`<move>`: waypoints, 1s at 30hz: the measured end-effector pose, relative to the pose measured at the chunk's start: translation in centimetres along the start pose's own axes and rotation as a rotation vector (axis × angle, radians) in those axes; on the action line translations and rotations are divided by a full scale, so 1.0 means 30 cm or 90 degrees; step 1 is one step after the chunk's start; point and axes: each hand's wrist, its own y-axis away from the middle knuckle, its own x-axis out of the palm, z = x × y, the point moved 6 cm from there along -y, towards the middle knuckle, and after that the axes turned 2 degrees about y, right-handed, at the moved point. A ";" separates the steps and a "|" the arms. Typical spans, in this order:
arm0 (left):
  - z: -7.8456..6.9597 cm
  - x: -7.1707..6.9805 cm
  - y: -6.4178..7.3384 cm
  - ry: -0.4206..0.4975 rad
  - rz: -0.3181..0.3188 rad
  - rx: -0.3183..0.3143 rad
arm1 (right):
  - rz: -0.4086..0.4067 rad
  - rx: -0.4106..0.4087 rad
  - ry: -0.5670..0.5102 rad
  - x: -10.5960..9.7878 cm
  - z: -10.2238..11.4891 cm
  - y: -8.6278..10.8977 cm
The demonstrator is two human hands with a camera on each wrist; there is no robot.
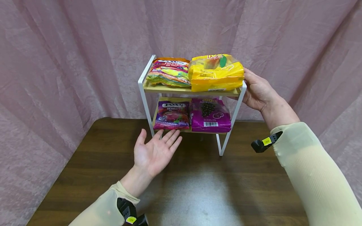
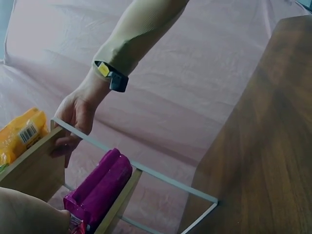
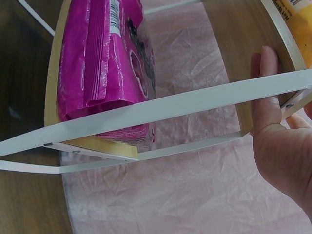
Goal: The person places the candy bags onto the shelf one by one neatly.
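Note:
A two-tier rack [image 1: 143, 98] with white metal sides and wooden shelves holds bags of sweets. My right hand [image 1: 258, 89] grips the right end of its upper shelf. In the right wrist view, the fingers [image 3: 265, 92] of that hand lie against the underside of the upper board [image 3: 234, 34]. My left hand [image 1: 155, 152] is palm up with straight fingers, its fingertips right at the front edge of the lower shelf. Just above them lies a dark purple Fox's berries bag [image 1: 173, 114]. Beside it sits a purple bag with a grape picture [image 1: 210, 116].
On the upper shelf are a Fox's fruits bag [image 1: 169, 72] at left and a yellow mango-picture bag [image 1: 216, 73] at right, its front overhanging the board. The rack stands near the back of a dark wooden table [image 1: 113, 150]. A pink curtain [image 1: 85, 62] hangs behind.

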 end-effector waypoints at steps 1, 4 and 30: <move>0.000 0.001 0.005 -0.002 0.002 -0.001 | 0.000 -0.001 0.000 0.000 0.001 0.000; -0.001 0.006 0.018 -0.015 0.012 -0.005 | 0.000 -0.001 -0.001 -0.001 0.002 0.001; -0.022 -0.031 0.050 -0.129 0.010 -0.060 | -0.019 0.009 0.011 -0.004 -0.002 0.007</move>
